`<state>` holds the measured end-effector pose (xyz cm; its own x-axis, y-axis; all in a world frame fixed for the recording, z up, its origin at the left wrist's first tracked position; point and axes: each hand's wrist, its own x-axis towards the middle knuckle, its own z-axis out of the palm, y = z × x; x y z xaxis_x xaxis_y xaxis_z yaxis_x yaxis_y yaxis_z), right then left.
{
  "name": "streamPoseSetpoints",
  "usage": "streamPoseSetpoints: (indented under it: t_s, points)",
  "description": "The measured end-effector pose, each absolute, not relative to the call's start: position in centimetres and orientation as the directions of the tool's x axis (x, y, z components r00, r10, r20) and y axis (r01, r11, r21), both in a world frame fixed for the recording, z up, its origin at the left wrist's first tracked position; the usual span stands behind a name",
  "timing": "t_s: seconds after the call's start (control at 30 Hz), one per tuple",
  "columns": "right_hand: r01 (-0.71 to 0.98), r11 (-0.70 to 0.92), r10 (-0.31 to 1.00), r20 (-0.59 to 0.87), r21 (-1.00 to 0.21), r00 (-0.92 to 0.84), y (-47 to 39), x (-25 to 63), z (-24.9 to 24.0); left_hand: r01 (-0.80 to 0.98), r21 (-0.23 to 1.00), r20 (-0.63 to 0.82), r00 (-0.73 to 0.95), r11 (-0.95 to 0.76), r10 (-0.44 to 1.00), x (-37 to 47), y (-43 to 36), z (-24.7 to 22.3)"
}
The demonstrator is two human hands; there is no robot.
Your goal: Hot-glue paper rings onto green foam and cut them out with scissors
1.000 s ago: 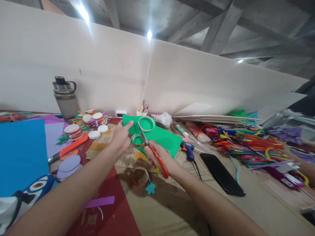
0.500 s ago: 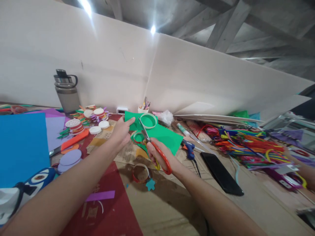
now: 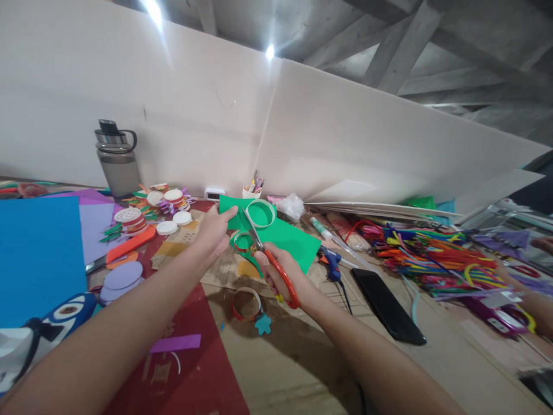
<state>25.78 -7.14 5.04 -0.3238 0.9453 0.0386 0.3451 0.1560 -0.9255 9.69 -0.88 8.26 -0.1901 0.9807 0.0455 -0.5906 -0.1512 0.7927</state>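
A sheet of green craft foam or paper [image 3: 296,239] is pinched at its left part by my left hand [image 3: 215,233]. My right hand [image 3: 280,271] is closed around a pair of scissors [image 3: 283,275] with red and yellow handles. Their blades lie at the green sheet, pointing up and left. A pale ring [image 3: 261,213] appears against the sheet beside the blades, and a smaller ring [image 3: 242,241] is just below it. Nearer me on the table are a red-sided ring [image 3: 246,304] and a teal flower-shaped cutout [image 3: 263,324].
A water bottle [image 3: 116,158] stands at the back left, beyond blue sheets [image 3: 41,253]. On the right are a glue gun [image 3: 332,264], a black phone [image 3: 389,305] and a heap of pipe cleaners [image 3: 436,253]. Another person's hand [image 3: 533,302] shows at the right edge.
The scissor handles have drawn closer together, and the yellow one shows less. My left hand stays in place on the green sheet. Another hand appears higher at the right edge.
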Motion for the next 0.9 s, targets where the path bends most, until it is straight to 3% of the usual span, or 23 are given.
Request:
streamPoseSetpoints:
  t_s: [0.53,0.9]
  points:
    - [0.261,0.000,0.974,-0.059,-0.965,-0.218,-7.9,24.9,5.7,-0.610,0.779,0.045,-0.184,-0.150,0.982,10.2,-0.9,7.6]
    - [0.279,0.059,0.958,-0.023,-0.959,-0.284,-7.9,25.5,5.8,-0.552,0.813,0.093,-0.188,-0.183,0.978,8.6,0.3,7.2]
